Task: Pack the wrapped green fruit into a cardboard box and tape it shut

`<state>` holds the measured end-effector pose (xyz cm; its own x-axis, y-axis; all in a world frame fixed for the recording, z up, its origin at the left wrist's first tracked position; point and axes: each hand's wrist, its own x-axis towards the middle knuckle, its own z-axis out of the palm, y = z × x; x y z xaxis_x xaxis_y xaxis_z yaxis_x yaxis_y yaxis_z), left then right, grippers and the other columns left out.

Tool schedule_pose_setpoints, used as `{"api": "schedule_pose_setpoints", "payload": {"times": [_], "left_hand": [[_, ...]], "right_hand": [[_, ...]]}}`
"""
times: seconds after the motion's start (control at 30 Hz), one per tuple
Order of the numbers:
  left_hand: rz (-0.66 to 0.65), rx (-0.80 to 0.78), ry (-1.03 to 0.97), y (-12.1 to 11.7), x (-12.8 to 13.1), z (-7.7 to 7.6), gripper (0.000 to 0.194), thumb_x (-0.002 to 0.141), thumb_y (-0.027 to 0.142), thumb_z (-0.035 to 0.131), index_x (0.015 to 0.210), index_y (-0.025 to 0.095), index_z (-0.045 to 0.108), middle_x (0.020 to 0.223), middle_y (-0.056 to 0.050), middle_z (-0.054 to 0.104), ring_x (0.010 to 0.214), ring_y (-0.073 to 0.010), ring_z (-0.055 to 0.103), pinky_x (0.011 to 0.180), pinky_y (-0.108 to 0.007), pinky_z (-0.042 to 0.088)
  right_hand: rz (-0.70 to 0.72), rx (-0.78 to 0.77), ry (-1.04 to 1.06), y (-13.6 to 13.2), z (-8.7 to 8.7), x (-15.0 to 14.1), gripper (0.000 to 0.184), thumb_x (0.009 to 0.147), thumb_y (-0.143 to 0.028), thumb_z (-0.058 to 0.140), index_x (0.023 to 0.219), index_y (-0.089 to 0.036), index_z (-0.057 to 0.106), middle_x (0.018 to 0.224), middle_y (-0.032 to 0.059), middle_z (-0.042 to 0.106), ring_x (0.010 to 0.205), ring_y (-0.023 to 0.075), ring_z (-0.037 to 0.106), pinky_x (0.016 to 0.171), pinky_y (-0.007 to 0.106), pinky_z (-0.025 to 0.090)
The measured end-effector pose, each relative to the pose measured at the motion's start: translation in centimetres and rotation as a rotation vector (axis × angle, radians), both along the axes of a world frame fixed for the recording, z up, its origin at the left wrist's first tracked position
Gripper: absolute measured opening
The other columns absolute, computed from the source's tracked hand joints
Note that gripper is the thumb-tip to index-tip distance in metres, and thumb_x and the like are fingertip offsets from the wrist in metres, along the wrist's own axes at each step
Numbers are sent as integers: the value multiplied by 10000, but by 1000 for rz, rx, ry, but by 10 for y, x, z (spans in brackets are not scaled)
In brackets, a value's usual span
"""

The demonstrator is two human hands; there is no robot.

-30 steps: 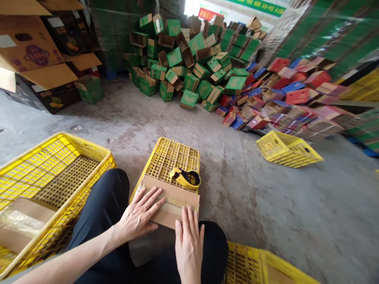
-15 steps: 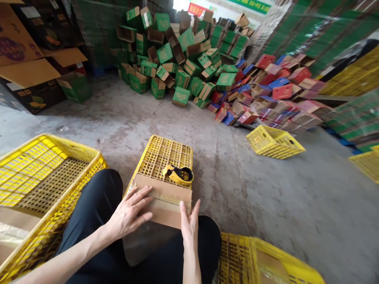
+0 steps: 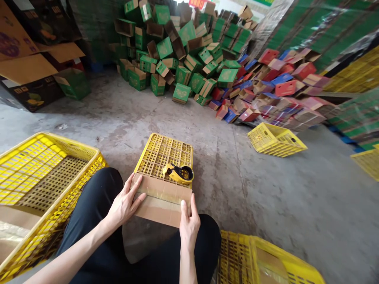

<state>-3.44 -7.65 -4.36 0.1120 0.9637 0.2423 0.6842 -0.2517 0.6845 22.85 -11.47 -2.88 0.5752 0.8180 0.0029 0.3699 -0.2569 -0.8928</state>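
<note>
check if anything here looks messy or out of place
Yes, the cartons behind look odd: the green boxes and the red and blue boxes lie in loose, jumbled heaps on the floor, many tilted. Whether any are damaged, I can't tell.

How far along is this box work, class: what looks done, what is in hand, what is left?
Done, apparently: shiny tape crosses the seam of the cardboard box, and taped cardboard lies in the left crate.
In hand: the box, its ends held by the left hand and right hand; the tape dispenser lies free.
Left, probably: moving this box off the middle crate. Its underside is hidden.
</note>
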Motion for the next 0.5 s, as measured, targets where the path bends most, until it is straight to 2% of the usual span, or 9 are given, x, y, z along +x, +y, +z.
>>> {"api": "schedule_pose_setpoints", "payload": {"times": [0.1,0.23,0.3,0.37,0.5], "left_hand": [[2,-5,-15,2,1,1,668,1049,480,514,1657,361,265,1752,-37,154,1546,-352,354,1233,-503,405],[28,3,-22,5,3,3,616,1063,455,488,1634,272,351,1733,-89,219,1536,-332,378,1239,-475,392],[32,20,-35,6,4,3,587,1073,428,461,1627,257,368,1725,-92,251,1537,-314,380,1242,-461,386],[33,29,-51,7,4,4,561,1084,406,436,1620,249,384,1718,-93,274,1542,-294,373,1243,-447,383],[33,30,-72,7,3,5,536,1091,385,418,1610,251,405,1709,-84,303,1551,-275,358,1237,-430,393]], "right_hand": [[15,-9,-11,-3,4,1,888,896,-681,611,1585,-145,451,1501,166,583,1361,339,603,1089,428,529],[113,-77,135,-15,5,12,871,922,-660,602,1638,-243,335,1619,85,449,1485,291,468,1182,423,449],[93,-139,241,-23,1,15,812,923,-639,623,1611,-273,395,1620,61,456,1493,283,457,1173,424,462],[42,-187,295,-29,-4,15,747,933,-650,594,1555,-246,501,1573,78,527,1472,292,487,1152,434,486],[-28,-179,214,-27,-12,6,751,958,-704,470,1490,-186,585,1511,105,598,1463,288,497,1170,423,461]]}}
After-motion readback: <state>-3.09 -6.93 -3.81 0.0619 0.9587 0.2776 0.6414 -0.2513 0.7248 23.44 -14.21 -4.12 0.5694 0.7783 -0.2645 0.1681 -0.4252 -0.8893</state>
